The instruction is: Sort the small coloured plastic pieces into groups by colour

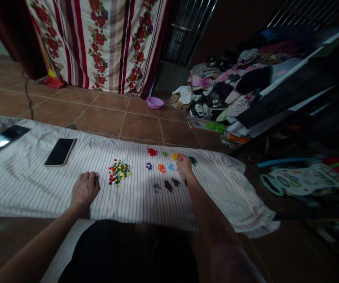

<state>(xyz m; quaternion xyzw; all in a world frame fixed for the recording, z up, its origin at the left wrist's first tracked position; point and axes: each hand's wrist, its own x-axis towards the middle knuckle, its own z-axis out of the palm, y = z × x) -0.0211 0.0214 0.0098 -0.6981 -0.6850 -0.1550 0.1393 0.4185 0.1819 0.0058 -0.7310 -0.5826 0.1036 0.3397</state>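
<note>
My right hand (pixel 184 163) is over the far side of the striped cloth, fingertips pinched at a small pile of yellow pieces (pixel 174 156). Whatever is between those fingers is too small to make out. Around it lie little piles sorted by colour: red (pixel 152 151), light green (pixel 164 154), dark green (pixel 193 160), blue (pixel 149 166), orange (pixel 161 168), light blue (pixel 171 166), grey (pixel 156 187), brown (pixel 168 186) and black (pixel 175 182). My left hand (pixel 85 188) rests on the cloth with curled fingers, its palm hidden, left of a mixed-colour pile (pixel 119 172).
Two phones, one black (pixel 60 152) and one reflecting light (pixel 4 138), lie at the left of the striped cloth (pixel 134 204). Beyond it, a purple basin (pixel 155 103) stands on the tiled floor. Heaped clothes (pixel 231 82) fill the back right; a floral curtain (pixel 110 43) hangs behind.
</note>
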